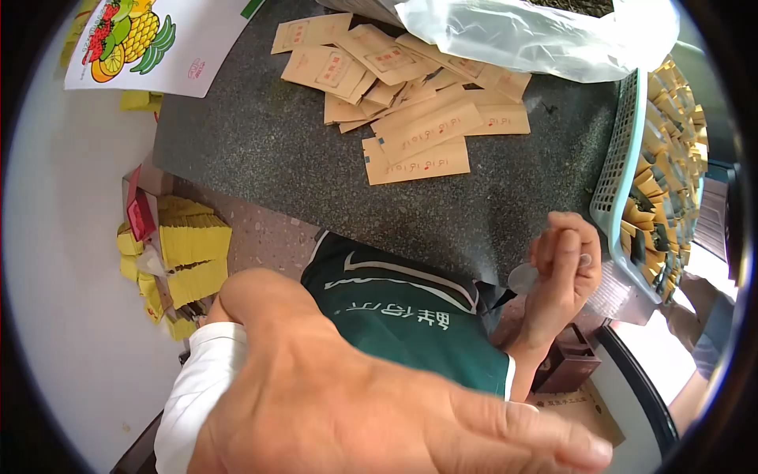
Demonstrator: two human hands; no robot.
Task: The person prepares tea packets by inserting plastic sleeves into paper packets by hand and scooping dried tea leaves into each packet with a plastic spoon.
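Observation:
My left hand (332, 403) is raised very close to the camera, across the bottom of the view. Its thumb stretches out to the right, and the other fingers are mostly cut off by the frame's lower edge. Nothing shows in it. Near the table's right front edge, my right hand (564, 257) is closed around a small clear plastic spoon (522, 278), whose round bowl sticks out to the left. Flat brown paper packets (418, 158) with red print lie in a loose pile on the dark speckled table (276, 158), farther away from both hands.
A light blue plastic basket (620, 158) at the right holds many filled packets. Behind the pile lies a clear plastic bag (537, 39) with dark leafy material. A fruit-printed box (158, 47) is at upper left. Yellow packets (189, 245) stand below left. Another person's arm (699, 316) shows at right.

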